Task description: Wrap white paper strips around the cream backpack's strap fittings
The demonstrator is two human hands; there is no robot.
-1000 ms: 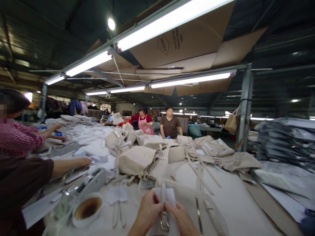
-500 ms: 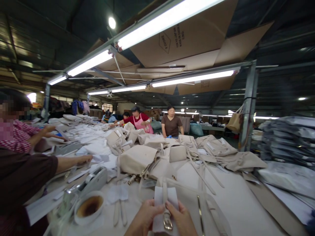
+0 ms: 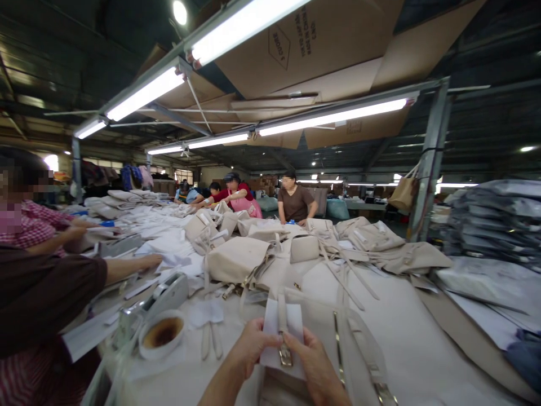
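Head view: low in front, the left hand and the right hand are closed round a sheet of white paper, thumbs pinching the beige strap that lies over it. Its gold buckle sits just below the thumbs. Behind and to the right spreads a beige bag with a gold zip. Left of the hands are two strap ends, then a white bowl with something brown inside, beside a grey metal tool. Farther left, a co-worker's hand reaches out; its grip I cannot tell. Beyond, beige bags are heaped on the table. Past them stand a person in a pink apron and a person in a brown shirt
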